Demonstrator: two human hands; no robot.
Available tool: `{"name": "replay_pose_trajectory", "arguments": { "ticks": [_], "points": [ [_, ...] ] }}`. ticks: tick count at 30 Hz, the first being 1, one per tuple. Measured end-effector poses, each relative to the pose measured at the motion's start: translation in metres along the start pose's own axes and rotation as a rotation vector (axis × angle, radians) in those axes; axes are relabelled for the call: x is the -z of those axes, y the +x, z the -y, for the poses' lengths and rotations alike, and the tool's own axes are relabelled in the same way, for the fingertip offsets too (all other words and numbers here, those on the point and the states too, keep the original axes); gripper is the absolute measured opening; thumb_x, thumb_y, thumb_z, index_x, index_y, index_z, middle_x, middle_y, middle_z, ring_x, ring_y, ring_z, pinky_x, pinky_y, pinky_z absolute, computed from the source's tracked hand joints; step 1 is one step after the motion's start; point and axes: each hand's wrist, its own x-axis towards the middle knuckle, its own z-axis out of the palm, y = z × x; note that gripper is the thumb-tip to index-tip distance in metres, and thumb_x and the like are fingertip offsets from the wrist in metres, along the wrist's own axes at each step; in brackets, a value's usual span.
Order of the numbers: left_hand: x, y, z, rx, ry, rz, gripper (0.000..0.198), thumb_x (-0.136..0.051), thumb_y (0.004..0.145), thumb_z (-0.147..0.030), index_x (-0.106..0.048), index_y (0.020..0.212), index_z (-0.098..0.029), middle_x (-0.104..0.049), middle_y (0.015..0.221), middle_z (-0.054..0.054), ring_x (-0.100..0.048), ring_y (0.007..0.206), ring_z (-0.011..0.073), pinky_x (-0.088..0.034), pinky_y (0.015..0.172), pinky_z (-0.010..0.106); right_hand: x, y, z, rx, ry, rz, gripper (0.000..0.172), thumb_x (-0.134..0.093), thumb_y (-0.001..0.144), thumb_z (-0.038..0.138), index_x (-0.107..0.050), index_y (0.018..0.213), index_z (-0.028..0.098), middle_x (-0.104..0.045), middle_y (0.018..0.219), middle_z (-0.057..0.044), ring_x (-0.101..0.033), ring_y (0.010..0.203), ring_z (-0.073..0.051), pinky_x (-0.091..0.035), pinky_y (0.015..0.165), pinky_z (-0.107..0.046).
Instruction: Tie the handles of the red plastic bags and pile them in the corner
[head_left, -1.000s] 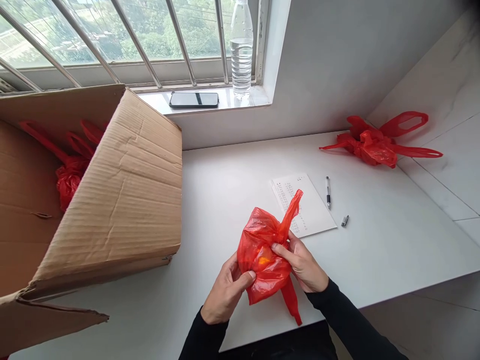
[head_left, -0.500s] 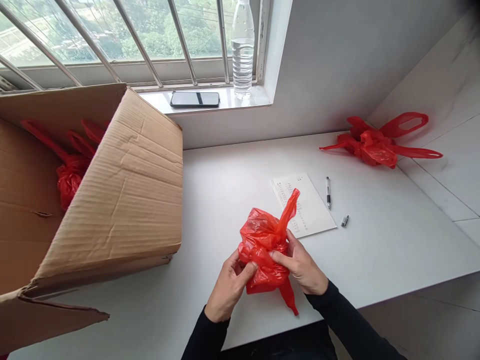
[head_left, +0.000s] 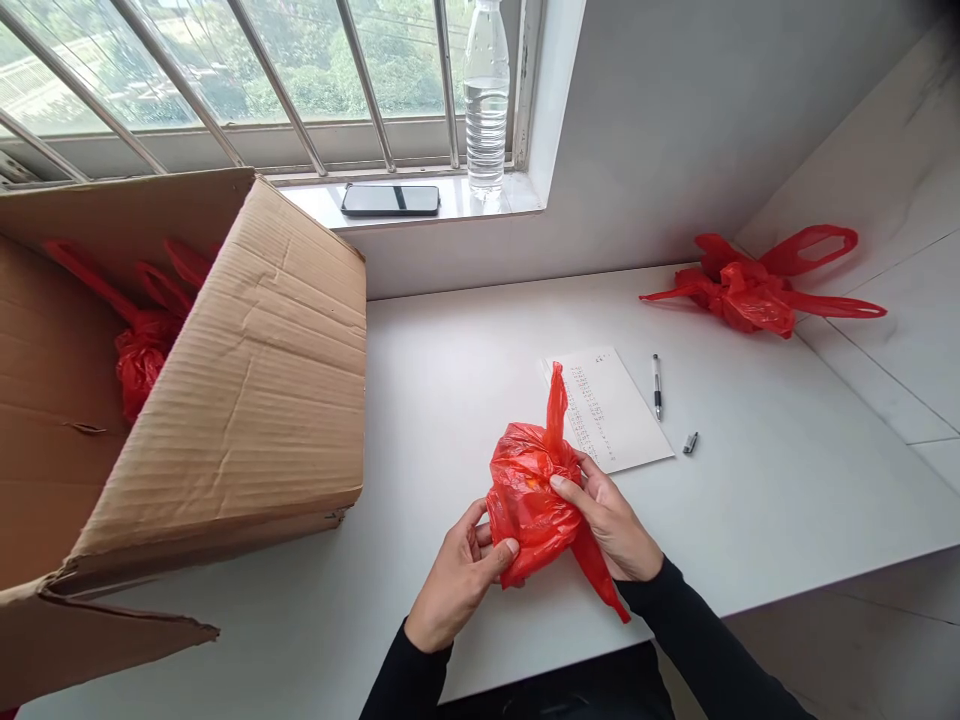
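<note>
A red plastic bag (head_left: pixel 534 500), bunched around contents I cannot make out, is held above the front of the white table (head_left: pixel 442 380). My left hand (head_left: pixel 461 575) grips its lower left side, thumb on top and fingers underneath. On the right side, my right hand (head_left: pixel 611 520) is closed on the bag near its gathered knot, thumb pressed on the front. One twisted handle points up over the written sheet of paper (head_left: pixel 611 410); the other hangs down beside my right wrist.
At left stands an open cardboard box (head_left: pixel 292 380) with a red bag (head_left: pixel 142 360) inside. Another red bag (head_left: pixel 750 290) lies at the back right. A pen (head_left: pixel 657 385) and its cap (head_left: pixel 691 443) lie right of the paper. The sill holds a phone (head_left: pixel 390 200) and water bottle (head_left: pixel 486 120).
The held bag has turned slightly: its upper handle has swung left to stand nearly upright, and its lower handle has shifted right. Both hands keep their hold.
</note>
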Motion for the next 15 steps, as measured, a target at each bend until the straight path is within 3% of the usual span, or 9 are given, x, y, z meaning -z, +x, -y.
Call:
{"name": "replay_pose_trajectory", "arguments": {
  "ticks": [3, 7, 9, 11, 15],
  "points": [
    [0.008, -0.006, -0.003, 0.005, 0.054, -0.030, 0.071, -0.071, 0.087, -0.044, -0.038, 0.146, -0.021, -0.065, 0.122, 0.016, -0.066, 0.086, 0.0211, -0.057, 0.072, 0.037, 0.001, -0.001, 0.002, 0.032, -0.064, 0.005, 0.047, -0.070, 0.090, 0.040, -0.052, 0.131, 0.027, -0.070, 0.120, -0.006, -0.066, 0.112, -0.025, -0.052, 0.101, -0.043],
    [0.007, -0.010, -0.016, -0.109, 0.259, -0.374, 0.058, -0.065, 0.090, -0.050, -0.047, 0.141, -0.028, -0.056, 0.131, 0.011, -0.059, 0.105, 0.0232, -0.055, 0.078, 0.035, -0.001, -0.005, 0.004, 0.123, -0.317, -0.021, 0.052, -0.071, 0.089, 0.037, -0.049, 0.136, 0.029, -0.067, 0.127, -0.005, -0.065, 0.115, -0.024, -0.051, 0.103, -0.041],
    [0.001, -0.008, -0.023, -0.176, 0.346, -0.429, 0.049, -0.060, 0.092, -0.052, -0.054, 0.135, -0.028, -0.060, 0.119, 0.008, -0.058, 0.095, 0.0202, -0.051, 0.078, 0.034, -0.004, -0.010, 0.005, 0.145, -0.514, 0.002, 0.052, -0.070, 0.089, 0.033, -0.050, 0.137, 0.032, -0.067, 0.127, -0.003, -0.065, 0.110, -0.022, -0.051, 0.101, -0.041],
    [-0.007, -0.004, -0.028, -0.213, 0.360, -0.385, 0.044, -0.058, 0.094, -0.052, -0.061, 0.129, -0.026, -0.064, 0.101, 0.006, -0.055, 0.079, 0.0169, -0.048, 0.073, 0.032, -0.008, -0.015, 0.007, 0.164, -0.696, 0.067, 0.053, -0.069, 0.088, 0.028, -0.051, 0.138, 0.035, -0.065, 0.130, -0.002, -0.064, 0.110, -0.021, -0.050, 0.101, -0.040],
    [-0.013, 0.006, -0.030, -0.266, 0.168, -0.450, 0.038, -0.058, 0.094, -0.050, -0.070, 0.111, -0.019, -0.064, 0.081, 0.004, -0.052, 0.067, 0.0159, -0.046, 0.061, 0.031, -0.009, -0.024, 0.008, 0.170, -0.886, 0.147, 0.074, -0.072, 0.083, 0.027, -0.040, 0.147, 0.042, -0.058, 0.134, 0.000, -0.060, 0.105, -0.020, -0.050, 0.097, -0.039]
  ]
}}
